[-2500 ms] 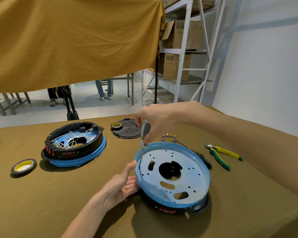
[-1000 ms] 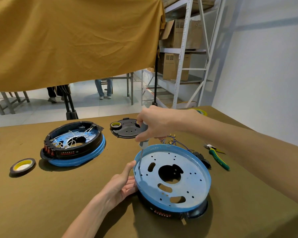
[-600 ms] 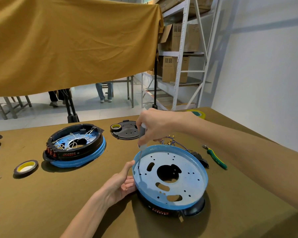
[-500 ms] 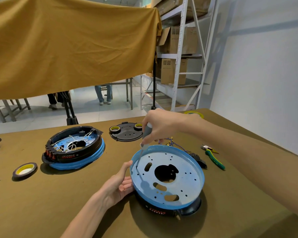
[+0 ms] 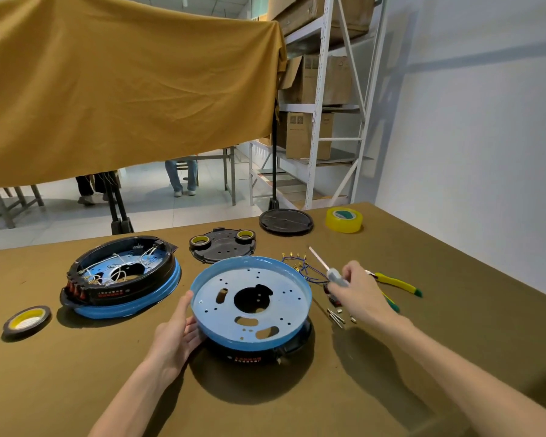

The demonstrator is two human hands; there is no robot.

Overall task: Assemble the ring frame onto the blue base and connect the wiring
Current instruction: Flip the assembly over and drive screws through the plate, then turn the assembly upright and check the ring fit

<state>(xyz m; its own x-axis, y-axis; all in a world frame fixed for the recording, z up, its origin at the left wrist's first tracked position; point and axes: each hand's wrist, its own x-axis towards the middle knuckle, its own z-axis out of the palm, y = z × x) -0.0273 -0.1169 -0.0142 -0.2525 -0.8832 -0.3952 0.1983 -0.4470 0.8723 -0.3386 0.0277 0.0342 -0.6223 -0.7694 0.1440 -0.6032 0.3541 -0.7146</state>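
A round blue base (image 5: 284,305) with several holes lies on top of a black ring frame (image 5: 249,357) in the middle of the table. My left hand (image 5: 178,334) rests against the base's left rim. To the right of the base, my right hand (image 5: 360,294) grips a screwdriver (image 5: 325,269), its shaft pointing up and away. A bundle of blue wires with gold terminals (image 5: 298,263) lies just behind that hand.
A second assembled blue base with black ring and white wiring (image 5: 120,275) sits at left. Tape rolls (image 5: 26,320) (image 5: 344,219), a black plate with tape rolls (image 5: 223,244), a black disc (image 5: 286,220), yellow-green pliers (image 5: 397,283) and small loose parts (image 5: 338,316) lie around.
My right hand lifted the screwdriver off the base's left rim and carried it to the right side of the base. The left hand stayed at the rim.
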